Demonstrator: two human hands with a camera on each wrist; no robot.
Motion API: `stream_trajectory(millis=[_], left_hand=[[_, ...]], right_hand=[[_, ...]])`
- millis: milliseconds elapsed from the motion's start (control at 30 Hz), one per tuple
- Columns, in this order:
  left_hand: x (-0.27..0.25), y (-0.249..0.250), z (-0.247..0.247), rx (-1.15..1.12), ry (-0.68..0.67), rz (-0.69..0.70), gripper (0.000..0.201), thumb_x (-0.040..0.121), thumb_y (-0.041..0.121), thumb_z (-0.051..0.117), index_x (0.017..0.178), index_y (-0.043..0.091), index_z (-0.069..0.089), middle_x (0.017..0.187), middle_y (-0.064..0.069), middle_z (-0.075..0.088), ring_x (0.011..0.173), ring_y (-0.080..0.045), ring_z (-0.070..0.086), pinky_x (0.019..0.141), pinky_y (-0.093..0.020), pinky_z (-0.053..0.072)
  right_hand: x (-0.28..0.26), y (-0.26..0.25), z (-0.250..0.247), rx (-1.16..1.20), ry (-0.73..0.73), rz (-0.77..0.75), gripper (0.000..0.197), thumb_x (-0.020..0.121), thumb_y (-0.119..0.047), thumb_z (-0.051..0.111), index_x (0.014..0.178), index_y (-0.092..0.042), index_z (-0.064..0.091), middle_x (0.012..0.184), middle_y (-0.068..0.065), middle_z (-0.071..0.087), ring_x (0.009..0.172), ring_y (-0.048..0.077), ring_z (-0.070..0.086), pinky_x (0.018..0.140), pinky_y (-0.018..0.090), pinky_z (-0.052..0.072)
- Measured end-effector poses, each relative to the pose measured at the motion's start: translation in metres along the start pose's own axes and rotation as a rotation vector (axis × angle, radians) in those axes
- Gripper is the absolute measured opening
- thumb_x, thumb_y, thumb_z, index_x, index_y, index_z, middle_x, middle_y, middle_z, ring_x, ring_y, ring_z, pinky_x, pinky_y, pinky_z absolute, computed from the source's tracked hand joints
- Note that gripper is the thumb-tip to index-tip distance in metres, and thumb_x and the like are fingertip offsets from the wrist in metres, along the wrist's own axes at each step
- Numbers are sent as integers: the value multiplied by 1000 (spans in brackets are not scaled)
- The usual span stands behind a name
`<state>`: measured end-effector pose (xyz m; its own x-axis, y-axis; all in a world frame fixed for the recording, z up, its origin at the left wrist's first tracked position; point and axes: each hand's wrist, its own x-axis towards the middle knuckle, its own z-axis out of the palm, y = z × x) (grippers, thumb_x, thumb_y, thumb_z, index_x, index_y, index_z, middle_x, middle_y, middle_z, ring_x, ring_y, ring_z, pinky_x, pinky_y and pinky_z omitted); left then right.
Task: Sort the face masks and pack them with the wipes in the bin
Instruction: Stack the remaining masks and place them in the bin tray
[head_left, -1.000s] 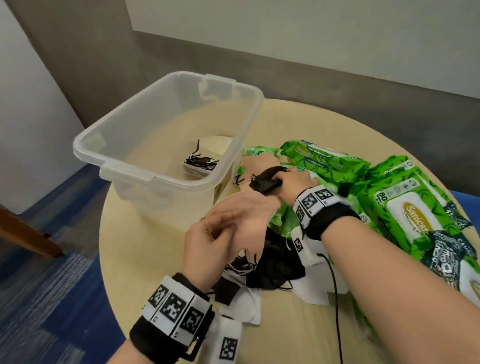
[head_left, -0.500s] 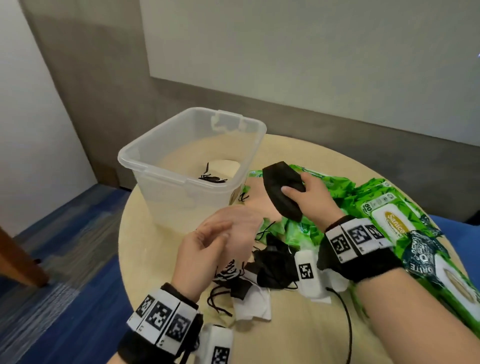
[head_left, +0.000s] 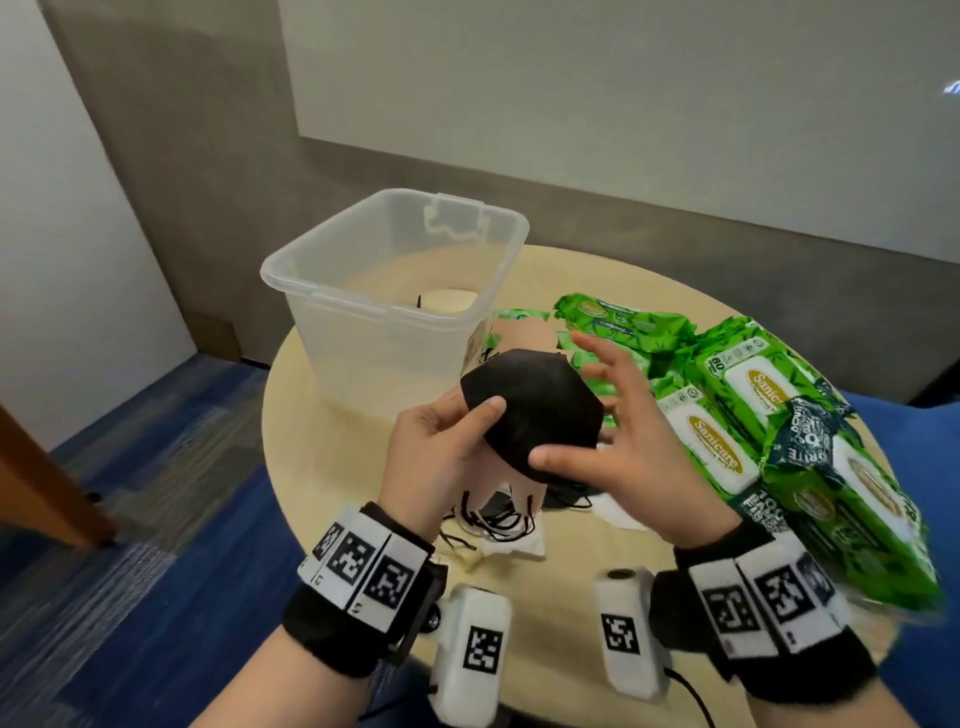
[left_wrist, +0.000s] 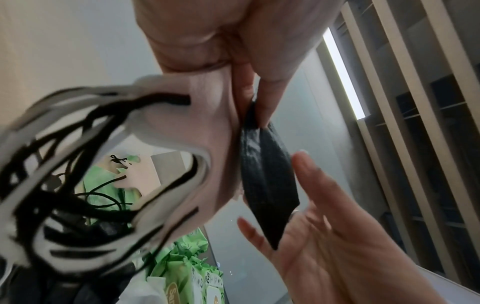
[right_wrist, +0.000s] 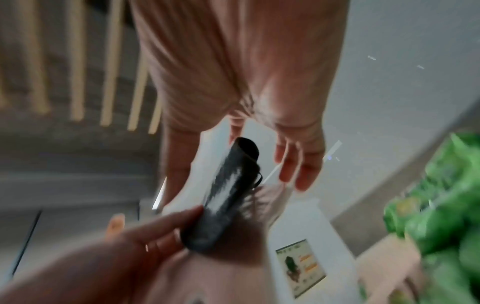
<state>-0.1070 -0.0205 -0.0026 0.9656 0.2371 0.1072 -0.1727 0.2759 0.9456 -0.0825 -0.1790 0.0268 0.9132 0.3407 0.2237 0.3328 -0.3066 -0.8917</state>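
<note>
We have brought the black mask (head_left: 530, 410) onto the pink stack; left hand (head_left: 441, 447) pinches both, right hand (head_left: 623, 447) fingers spread wide, thumb pressing.

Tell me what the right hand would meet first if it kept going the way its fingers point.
Probably the green wipes packs. The right hand, thumb on the black mask, has fingers spread pointing up and away over the table, towards those packs beside the clear bin. Depth is unclear, so it might pass above them.
</note>
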Motion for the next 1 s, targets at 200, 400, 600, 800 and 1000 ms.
stream_trajectory(millis=[200,400,600,800,1000], left_hand=[[-6,2,6,-60,-28,-61,17,88,2,55,96,-3,69,87,-13,71,79,-11,67,67,-18,53],[-12,4,15,-35,-84,-96,22,90,4,52,74,3,67,62,0,67,59,-7,61,54,-13,47],[-8,-2,11,157,-24,-85,55,88,52,42,76,11,75,83,-5,74,88,-22,66,83,-35,46],[-4,0,10,-7,-116,-156,85,89,61,7,90,4,70,101,-9,72,101,-21,64,92,-39,46],[-10,-2,11,-128,-264,-129,90,75,71,13,107,6,67,110,-17,68,109,-28,62,94,-39,49]], right_hand=[[-24,19,15,-794,79,-369,74,57,-39,72,124,-51,41,146,2,16,137,32,16,109,45,21],[-25,24,7,-872,294,-469,40,73,-47,63,112,-39,58,137,8,35,132,35,25,101,58,29],[-26,17,-10,-501,303,-412,27,85,-42,51,96,-29,72,122,-3,54,119,22,41,100,41,32],[-34,-10,-35,204,-66,-109,8,66,-11,77,67,-15,70,61,-2,66,56,9,61,52,22,50],[-16,-8,-18,245,-52,-4,17,78,4,64,70,-10,57,60,-10,63,59,0,57,56,12,45]])
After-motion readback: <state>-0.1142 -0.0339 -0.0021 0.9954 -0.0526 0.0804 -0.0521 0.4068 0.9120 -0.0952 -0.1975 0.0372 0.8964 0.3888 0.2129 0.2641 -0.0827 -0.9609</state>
